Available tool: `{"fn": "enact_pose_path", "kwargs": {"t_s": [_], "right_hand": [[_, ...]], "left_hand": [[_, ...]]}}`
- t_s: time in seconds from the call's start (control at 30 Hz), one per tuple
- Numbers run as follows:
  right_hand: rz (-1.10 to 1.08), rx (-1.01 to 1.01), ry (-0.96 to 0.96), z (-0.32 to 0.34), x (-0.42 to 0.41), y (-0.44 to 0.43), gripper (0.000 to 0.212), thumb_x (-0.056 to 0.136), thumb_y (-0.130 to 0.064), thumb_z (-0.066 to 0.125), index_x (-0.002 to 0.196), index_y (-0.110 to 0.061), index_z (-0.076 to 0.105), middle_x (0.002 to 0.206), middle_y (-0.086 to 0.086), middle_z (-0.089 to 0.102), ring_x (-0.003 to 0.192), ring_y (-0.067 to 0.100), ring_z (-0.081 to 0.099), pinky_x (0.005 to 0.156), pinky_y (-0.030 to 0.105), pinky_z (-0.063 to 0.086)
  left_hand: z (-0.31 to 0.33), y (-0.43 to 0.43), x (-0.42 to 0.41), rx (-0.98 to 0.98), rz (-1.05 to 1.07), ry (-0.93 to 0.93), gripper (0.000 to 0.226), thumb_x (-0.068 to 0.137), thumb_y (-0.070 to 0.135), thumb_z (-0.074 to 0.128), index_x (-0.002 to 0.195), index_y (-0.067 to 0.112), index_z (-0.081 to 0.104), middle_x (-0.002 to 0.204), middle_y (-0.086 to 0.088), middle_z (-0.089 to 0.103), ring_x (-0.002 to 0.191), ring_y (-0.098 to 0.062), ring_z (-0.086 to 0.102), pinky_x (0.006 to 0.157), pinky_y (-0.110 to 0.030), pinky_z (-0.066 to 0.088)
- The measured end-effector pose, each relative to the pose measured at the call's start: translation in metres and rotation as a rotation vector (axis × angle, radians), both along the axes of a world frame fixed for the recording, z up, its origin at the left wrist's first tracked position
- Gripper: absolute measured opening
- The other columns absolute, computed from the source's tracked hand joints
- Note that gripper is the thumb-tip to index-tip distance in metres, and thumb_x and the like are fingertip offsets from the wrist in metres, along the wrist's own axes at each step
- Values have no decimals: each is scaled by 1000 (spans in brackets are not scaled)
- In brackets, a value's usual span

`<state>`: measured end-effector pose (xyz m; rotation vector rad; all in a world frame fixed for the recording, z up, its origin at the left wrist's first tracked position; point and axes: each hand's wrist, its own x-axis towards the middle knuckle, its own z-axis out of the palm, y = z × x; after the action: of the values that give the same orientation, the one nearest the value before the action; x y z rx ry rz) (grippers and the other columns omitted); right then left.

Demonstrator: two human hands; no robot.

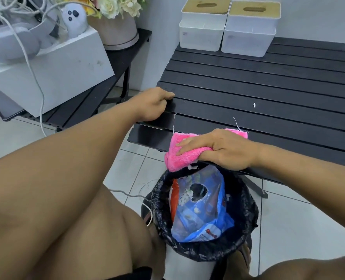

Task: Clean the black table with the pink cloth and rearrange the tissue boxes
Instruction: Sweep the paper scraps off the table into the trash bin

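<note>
The black slatted table fills the right of the view. My right hand lies flat on the pink cloth at the table's near edge, and the cloth hangs over that edge. My left hand grips the table's left edge with curled fingers. Two white tissue boxes with tan lids stand side by side at the table's far edge, the left tissue box and the right tissue box. A few white crumbs lie on the slats.
A bin with a black liner stands below the table's near edge, holding a blue plastic bag. A second black table at the left carries a white box with cables and a flower pot. A white cable crosses the tiled floor.
</note>
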<state>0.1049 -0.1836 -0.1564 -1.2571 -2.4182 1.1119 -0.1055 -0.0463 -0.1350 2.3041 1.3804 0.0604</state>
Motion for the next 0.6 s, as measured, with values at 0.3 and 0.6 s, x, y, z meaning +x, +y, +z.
{"fn": "enact_pose_path", "kwargs": {"t_s": [0.3, 0.6], "right_hand": [[-44, -76, 63, 4, 2, -16, 39, 91, -25, 51, 125, -40, 65, 130, -25, 61, 127, -3, 51, 110, 36, 39], [-5, -82, 6, 16, 4, -23, 40, 90, -19, 50, 118, -40, 69, 115, -12, 72, 107, 15, 66, 98, 42, 48]], "left_hand": [[0, 0, 1, -7, 10, -17, 55, 96, 0, 31, 146, 13, 48, 151, -1, 47, 141, -17, 39, 107, -14, 22], [0, -1, 2, -10, 14, -19, 54, 97, 1, 31, 146, 13, 48, 151, -1, 47, 141, -17, 38, 105, -13, 21]]}}
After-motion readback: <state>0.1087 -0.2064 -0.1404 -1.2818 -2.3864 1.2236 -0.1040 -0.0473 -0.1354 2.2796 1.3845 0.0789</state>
